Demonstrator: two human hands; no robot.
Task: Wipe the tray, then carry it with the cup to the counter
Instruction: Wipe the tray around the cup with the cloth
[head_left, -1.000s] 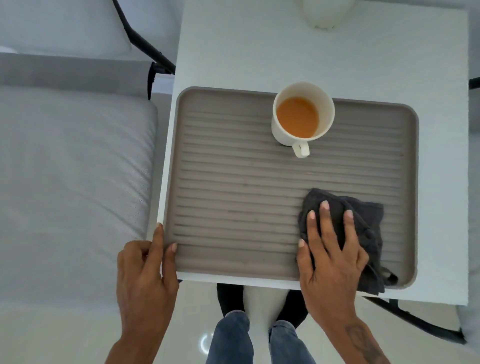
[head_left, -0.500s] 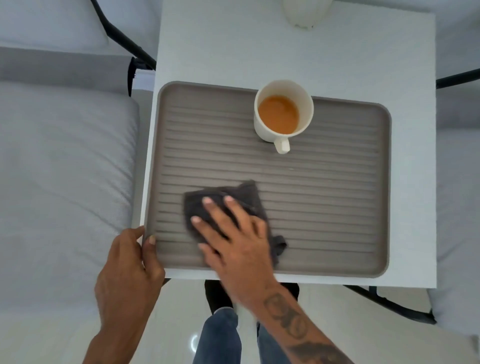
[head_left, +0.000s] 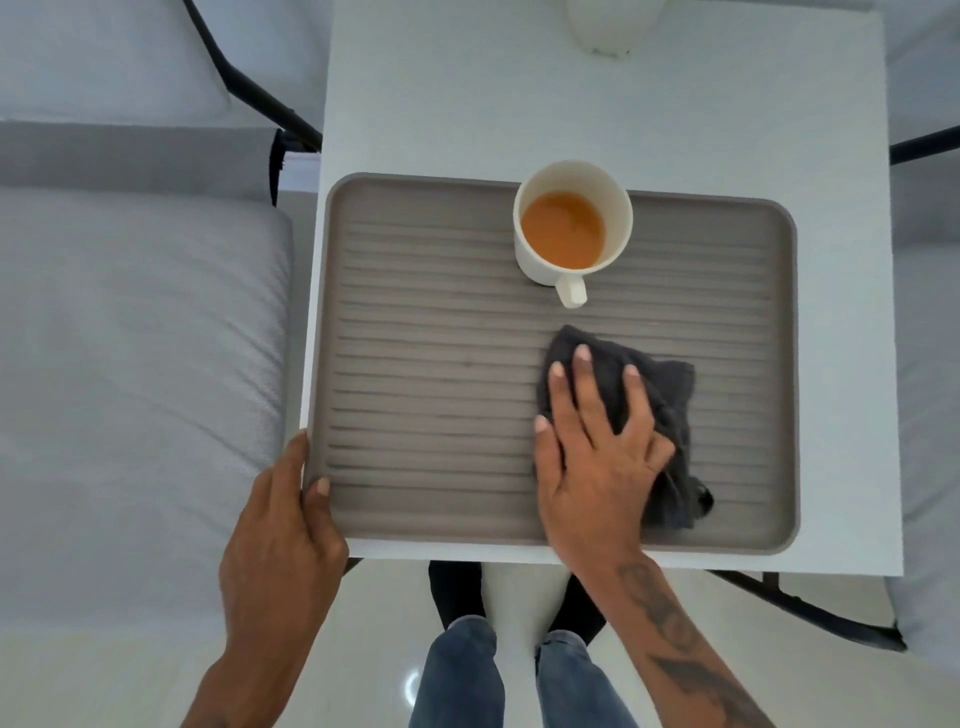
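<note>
Grey ridged tray (head_left: 426, 364) on white table (head_left: 441, 104), cup (head_left: 571, 234) w/ orange drink at far edge, right hand (head_left: 597, 457) fingers spread flat on dark cloth (head_left: 660, 395), left hand (head_left: 280, 530) gripping tray's near-left corner

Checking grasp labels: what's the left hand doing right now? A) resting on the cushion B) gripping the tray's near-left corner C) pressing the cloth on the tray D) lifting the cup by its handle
B: the left hand clasps the near-left corner of the tray, thumb over the rim, while the right hand presses the cloth.
</note>
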